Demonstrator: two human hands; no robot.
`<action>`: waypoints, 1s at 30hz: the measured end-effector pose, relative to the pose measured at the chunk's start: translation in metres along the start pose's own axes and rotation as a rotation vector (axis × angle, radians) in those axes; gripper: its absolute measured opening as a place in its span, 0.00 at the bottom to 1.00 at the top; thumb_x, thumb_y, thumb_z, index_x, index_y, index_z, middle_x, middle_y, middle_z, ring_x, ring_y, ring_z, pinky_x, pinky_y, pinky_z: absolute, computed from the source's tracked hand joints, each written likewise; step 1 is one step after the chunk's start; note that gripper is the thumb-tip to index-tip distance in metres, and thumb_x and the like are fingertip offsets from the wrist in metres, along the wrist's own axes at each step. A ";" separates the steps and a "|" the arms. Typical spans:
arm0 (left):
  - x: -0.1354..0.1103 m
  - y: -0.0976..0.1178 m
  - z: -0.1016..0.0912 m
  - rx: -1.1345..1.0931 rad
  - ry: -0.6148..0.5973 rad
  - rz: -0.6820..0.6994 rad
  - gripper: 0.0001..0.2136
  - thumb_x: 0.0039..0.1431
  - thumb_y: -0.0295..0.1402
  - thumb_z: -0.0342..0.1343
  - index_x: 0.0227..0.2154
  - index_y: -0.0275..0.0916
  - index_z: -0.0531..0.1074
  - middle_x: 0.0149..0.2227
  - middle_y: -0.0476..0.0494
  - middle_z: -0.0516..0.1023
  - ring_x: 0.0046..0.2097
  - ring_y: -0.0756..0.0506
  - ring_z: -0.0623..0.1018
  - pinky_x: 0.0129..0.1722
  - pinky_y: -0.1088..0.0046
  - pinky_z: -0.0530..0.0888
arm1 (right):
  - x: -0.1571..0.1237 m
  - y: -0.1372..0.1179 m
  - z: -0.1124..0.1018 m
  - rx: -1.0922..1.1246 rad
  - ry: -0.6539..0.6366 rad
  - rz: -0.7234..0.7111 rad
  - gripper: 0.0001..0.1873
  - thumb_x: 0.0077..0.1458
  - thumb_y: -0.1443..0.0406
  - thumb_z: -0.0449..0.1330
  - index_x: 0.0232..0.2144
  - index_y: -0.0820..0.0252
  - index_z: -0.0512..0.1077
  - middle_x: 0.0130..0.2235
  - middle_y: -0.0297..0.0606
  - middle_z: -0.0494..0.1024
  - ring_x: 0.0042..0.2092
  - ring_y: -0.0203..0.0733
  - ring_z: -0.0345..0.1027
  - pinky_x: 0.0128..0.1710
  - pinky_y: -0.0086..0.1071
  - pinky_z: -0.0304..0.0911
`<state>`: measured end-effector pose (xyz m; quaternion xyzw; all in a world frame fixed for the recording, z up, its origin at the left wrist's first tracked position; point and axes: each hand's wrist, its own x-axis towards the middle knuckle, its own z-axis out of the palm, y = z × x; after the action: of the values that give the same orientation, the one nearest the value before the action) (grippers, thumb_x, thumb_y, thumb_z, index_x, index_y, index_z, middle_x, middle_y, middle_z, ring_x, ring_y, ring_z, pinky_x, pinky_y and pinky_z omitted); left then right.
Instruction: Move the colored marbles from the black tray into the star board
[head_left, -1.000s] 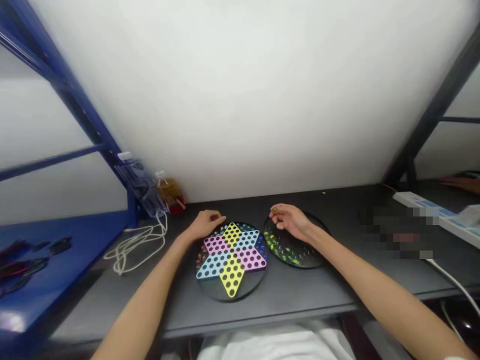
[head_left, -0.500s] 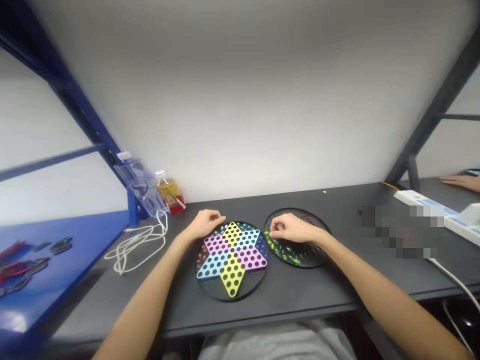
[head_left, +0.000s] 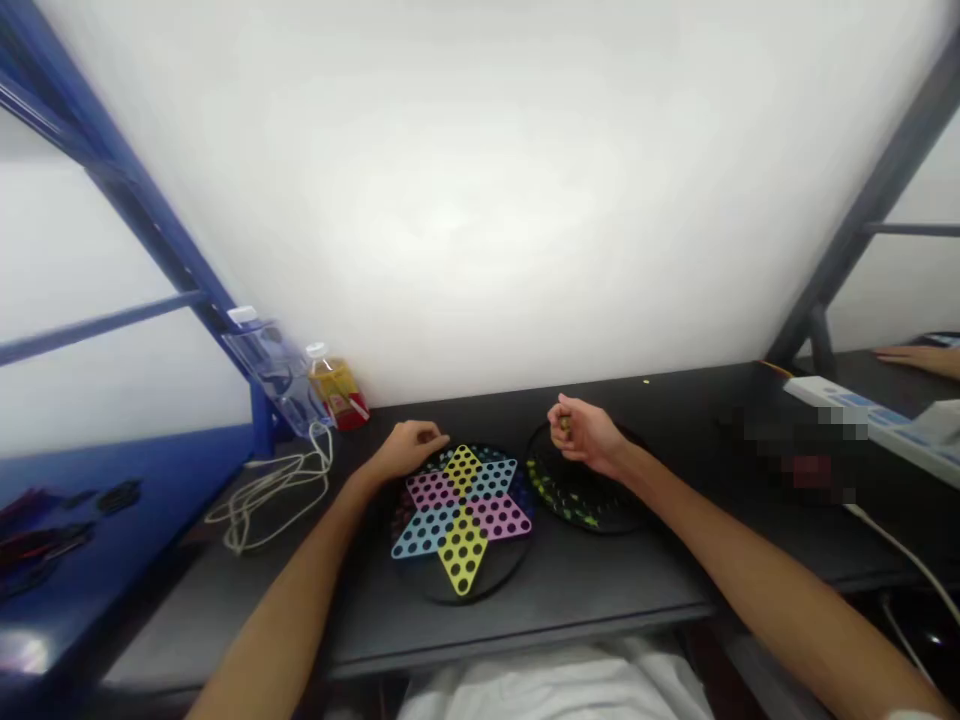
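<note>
My left hand (head_left: 409,450) rests with curled fingers on the far left rim of a round Chinese checkers board (head_left: 463,520), whose star has yellow, pink and blue perforated points. Anything inside those fingers is hidden. To the right lies a round black tray (head_left: 592,510) holding rows of green and yellow marbles. My right hand (head_left: 589,435) hovers over the tray's far edge, with a small yellowish marble pinched at its fingertips (head_left: 563,425).
A bottle of yellow liquid (head_left: 337,395) and a clear plastic holder (head_left: 274,370) stand at the wall. A white cable (head_left: 270,505) lies coiled on the dark table (head_left: 600,580). A white power strip (head_left: 862,420) and a co-worker's hand (head_left: 919,360) are at right. A blue shelf (head_left: 90,560) is at left.
My right hand has risen from the marbles on the black tray and moved back toward its far edge, with a small marble at its fingertips. My left hand has barely moved.
</note>
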<state>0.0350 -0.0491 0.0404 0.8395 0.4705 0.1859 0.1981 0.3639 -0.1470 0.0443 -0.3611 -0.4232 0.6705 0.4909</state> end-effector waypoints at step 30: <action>0.003 -0.008 0.004 0.030 0.023 0.049 0.19 0.58 0.49 0.50 0.27 0.37 0.75 0.25 0.49 0.76 0.28 0.48 0.72 0.28 0.76 0.65 | 0.004 0.009 0.009 0.079 0.026 0.035 0.19 0.51 0.51 0.58 0.23 0.59 0.60 0.20 0.27 0.58 0.18 0.28 0.43 0.15 0.25 0.34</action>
<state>0.0328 -0.0434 0.0331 0.8514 0.4550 0.1931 0.1753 0.3516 -0.1462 0.0387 -0.3573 -0.3836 0.6906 0.4983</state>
